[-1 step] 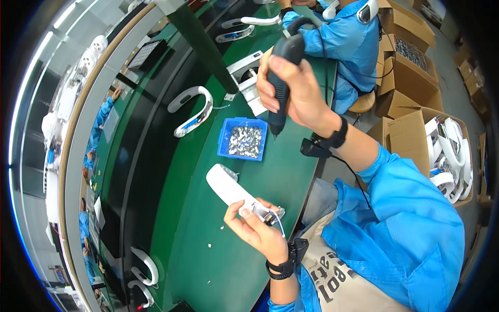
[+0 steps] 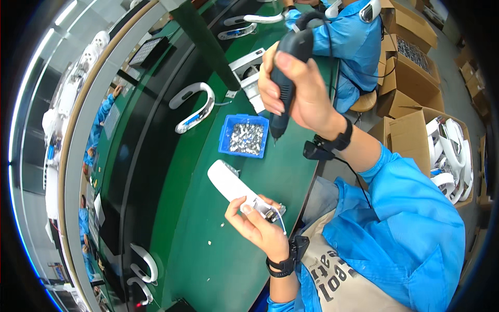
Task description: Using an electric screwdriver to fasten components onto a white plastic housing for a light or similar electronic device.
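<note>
- My right hand [image 2: 301, 96] is closed around the grip of a black electric screwdriver [image 2: 292, 62], thumb laid along its body. The tool is near upright, its bit pointing down beside the parts bin, well apart from the piece in my other hand.
- My left hand [image 2: 258, 227] is partly curled, thumb on top and fingers around the near end of a white curved housing [image 2: 228, 180]. The housing slants away from me, toward the left, below the bin.
- From the open, gripped end of the housing, a thin white wire [image 2: 282, 222] hangs out beside small inner parts too fine to make out.
- Each wrist wears a black strap; a dark cable [image 2: 355, 178] runs from the right one along my blue sleeve [image 2: 405, 171].
- Just beyond the housing, a blue parts bin [image 2: 224, 139] of small, shiny pieces sits on the green desk [image 2: 192, 249].
- Further left, a white C-shaped shell [image 2: 209, 99] lies on a long dark strip [image 2: 143, 171]; two similar curved shells [image 2: 149, 262] lie near the lower edge.
- Past my right hand, a co-worker in blue [image 2: 358, 36] is at the same desk.
- To my right, an open cardboard box [image 2: 409, 138] is heaped with white curved parts [image 2: 451, 158].
</note>
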A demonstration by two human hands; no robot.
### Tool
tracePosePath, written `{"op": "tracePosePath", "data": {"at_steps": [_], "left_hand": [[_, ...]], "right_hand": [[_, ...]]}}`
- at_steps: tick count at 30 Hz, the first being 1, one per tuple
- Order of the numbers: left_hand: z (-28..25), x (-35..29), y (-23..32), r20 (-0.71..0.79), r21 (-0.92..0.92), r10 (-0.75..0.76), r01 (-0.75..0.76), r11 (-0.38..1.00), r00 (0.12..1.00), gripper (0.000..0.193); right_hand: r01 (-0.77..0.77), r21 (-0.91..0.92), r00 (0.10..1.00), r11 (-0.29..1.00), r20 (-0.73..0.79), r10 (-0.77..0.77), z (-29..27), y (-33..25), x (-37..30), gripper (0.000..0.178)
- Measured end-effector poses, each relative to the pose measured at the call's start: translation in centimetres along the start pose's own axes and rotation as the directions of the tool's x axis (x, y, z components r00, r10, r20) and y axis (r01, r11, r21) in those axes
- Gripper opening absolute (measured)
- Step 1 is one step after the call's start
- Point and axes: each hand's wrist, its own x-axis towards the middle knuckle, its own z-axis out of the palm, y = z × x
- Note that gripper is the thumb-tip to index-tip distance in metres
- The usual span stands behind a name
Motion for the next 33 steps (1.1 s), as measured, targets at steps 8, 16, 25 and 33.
{"op": "tracePosePath", "data": {"at_steps": [8, 16, 25, 33], "left_hand": [[0.3, 0.4, -0.2, 0.030, -0.025, -0.011, 0.012, 1.000, 0.999, 0.016], [-0.8, 0.7, -1.5, 0.046, 0.097, 0.129, -0.133, 0.986, 0.991, 0.055], [-0.7, 0.4, -1.0, 0.060, -0.011, 0.084, -0.084, 0.996, 0.995, 0.052], [-0.7, -0.2, -0.8, 0.020, 0.009, 0.080, -0.081, 0.997, 0.997, 0.046]], "right_hand": [[-0.040, 0.111, 0.922, 0.993, 0.388, -0.006, 7.6, -1.9, -2.8, 0.051], [0.010, 0.160, 0.903, 0.987, 0.422, -0.077, 10.3, 0.2, -3.1, 0.031], [0.055, 0.181, 0.924, 0.982, 0.363, -0.119, 10.6, 0.6, -3.1, 0.022], [-0.049, 0.013, 0.942, 0.999, 0.332, 0.042, 10.5, 0.4, -4.0, 0.027]]}}
